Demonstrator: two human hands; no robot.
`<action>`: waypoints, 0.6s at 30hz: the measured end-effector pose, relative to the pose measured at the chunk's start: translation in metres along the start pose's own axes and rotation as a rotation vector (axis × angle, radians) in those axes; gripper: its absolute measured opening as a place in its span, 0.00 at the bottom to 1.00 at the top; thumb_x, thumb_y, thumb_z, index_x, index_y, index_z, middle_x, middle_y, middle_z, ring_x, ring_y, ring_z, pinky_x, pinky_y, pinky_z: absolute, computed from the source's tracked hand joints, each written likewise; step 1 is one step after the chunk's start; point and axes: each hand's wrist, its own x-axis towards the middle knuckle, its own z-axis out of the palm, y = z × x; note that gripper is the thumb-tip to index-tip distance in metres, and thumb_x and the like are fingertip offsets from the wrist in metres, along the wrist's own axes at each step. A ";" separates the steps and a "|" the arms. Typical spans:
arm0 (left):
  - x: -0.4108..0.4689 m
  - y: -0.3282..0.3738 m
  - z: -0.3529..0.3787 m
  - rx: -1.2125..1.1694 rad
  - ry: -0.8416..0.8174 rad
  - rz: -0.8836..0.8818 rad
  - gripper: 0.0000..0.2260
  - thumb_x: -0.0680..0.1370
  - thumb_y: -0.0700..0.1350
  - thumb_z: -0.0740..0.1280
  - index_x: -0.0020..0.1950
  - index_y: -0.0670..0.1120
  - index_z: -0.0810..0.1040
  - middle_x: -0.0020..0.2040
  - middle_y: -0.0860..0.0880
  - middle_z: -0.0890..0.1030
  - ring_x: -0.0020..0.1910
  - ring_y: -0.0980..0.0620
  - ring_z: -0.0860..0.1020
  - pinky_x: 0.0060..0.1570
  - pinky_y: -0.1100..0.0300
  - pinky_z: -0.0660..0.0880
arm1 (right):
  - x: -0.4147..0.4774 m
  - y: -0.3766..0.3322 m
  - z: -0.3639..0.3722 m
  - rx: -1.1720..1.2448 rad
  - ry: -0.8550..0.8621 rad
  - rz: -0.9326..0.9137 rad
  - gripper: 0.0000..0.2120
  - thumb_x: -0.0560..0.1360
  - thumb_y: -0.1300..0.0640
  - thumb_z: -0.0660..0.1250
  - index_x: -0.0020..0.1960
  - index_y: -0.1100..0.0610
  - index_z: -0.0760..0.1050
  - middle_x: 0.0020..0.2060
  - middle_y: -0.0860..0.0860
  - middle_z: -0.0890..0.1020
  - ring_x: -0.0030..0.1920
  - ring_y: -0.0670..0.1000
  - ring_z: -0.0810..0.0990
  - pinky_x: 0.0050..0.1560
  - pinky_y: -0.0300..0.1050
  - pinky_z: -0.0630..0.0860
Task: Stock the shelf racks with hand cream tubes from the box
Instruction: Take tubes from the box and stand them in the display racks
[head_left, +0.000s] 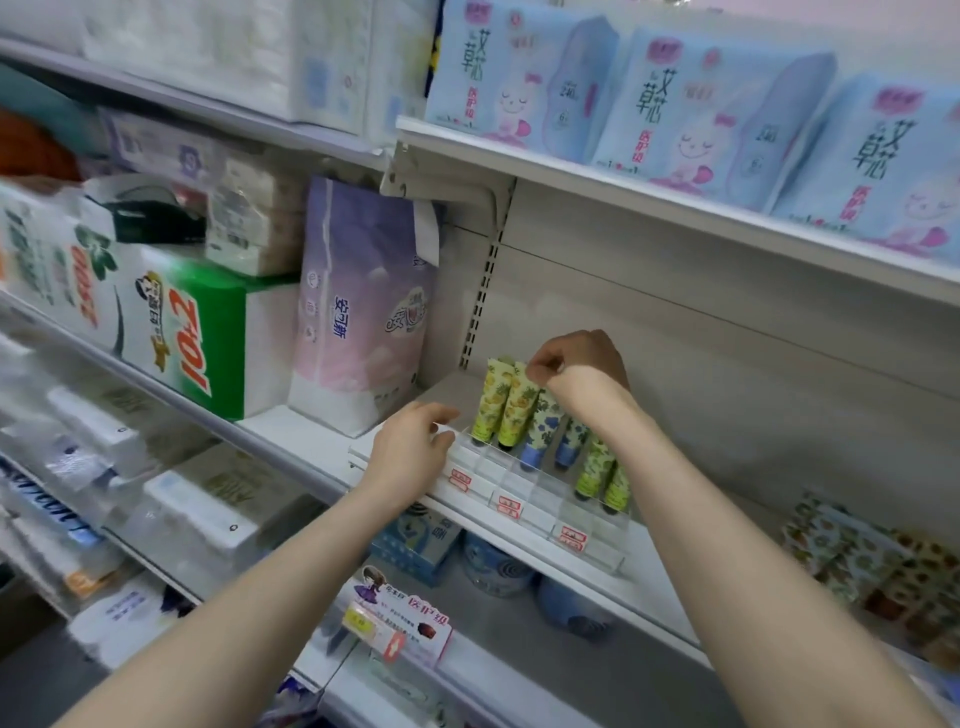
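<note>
— Seating which tube?
— The yellow tube (517, 410) under the right hand (574, 366), pinched at its top; the left hand (415, 447) rests relaxed on the rack (498, 467).
— Next?
— Release it, I think, then fetch another from the box (852, 556).

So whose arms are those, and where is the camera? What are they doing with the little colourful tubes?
Those are a person's two bare arms; there is no machine here. The camera sits on the person's head and looks forward and down, so you see roughly what they see.

They are at a white shop shelf. On it sits a clear plastic rack with stepped slots. The hand cream tubes stand in it, caps down: some yellow, some blue-flowered, some green.

The right hand pinches the top of one tube near the back; its fingers hide exactly which one. The left hand rests on the rack's left end and holds nothing. Big soft packs fill the other shelves.
</note>
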 end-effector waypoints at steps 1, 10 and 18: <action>0.001 0.000 0.000 -0.004 0.000 0.002 0.14 0.78 0.42 0.65 0.63 0.50 0.78 0.59 0.50 0.79 0.54 0.52 0.78 0.57 0.55 0.74 | 0.001 0.000 0.002 0.000 -0.008 0.006 0.11 0.72 0.55 0.72 0.33 0.46 0.76 0.51 0.53 0.79 0.49 0.52 0.78 0.50 0.40 0.72; 0.002 0.002 -0.002 -0.063 0.048 0.026 0.14 0.78 0.42 0.66 0.62 0.50 0.78 0.58 0.51 0.79 0.54 0.53 0.77 0.56 0.56 0.74 | 0.000 0.002 0.003 0.014 -0.034 0.005 0.02 0.74 0.55 0.72 0.46 0.50 0.83 0.51 0.51 0.79 0.58 0.51 0.72 0.60 0.46 0.72; 0.004 0.043 -0.011 -0.154 0.172 0.197 0.10 0.78 0.42 0.66 0.58 0.49 0.80 0.53 0.53 0.79 0.51 0.56 0.77 0.55 0.58 0.75 | -0.018 0.023 -0.018 0.116 0.070 -0.009 0.10 0.74 0.54 0.70 0.36 0.42 0.78 0.51 0.49 0.80 0.53 0.48 0.76 0.50 0.39 0.70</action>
